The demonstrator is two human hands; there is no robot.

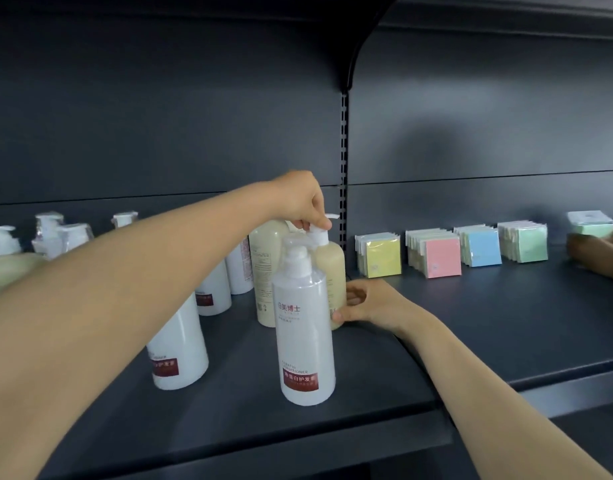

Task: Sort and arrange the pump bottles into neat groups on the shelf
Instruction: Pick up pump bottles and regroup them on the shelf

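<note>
A cream pump bottle (334,268) stands on the dark shelf (384,372) near the middle upright. My left hand (303,199) pinches its white pump head from above. My right hand (365,303) grips the lower right side of the same bottle. In front of it stands a white pump bottle with a red label (305,341), free of both hands. A second cream bottle (265,271) stands just left of the held one. More white bottles (180,355) stand behind my left forearm.
Several more pump bottles (59,233) stand at the far left. Stacks of yellow (383,256), pink (441,254), blue (483,247) and green packets (530,242) line the right shelf section. Another person's hand (599,249) reaches in at the right edge.
</note>
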